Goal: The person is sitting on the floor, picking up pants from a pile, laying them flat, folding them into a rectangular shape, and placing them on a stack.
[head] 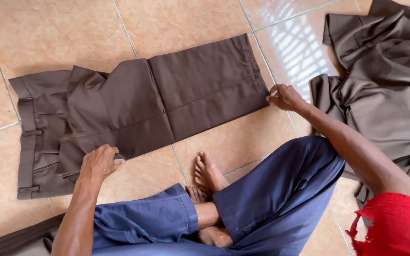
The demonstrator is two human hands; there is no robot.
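folded brown trousers (138, 106) flat on the tile floor (48, 33) | left hand (99, 162) pressing the near edge, fingers curled | right hand (285, 97) pinching the cuff-end corner | brown fabric heap (385, 85) off to the right

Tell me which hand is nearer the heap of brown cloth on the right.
Right. The right hand pinches the end of the folded trousers, just beside the heap. The left hand rests near the trousers' waistband, far across from it.
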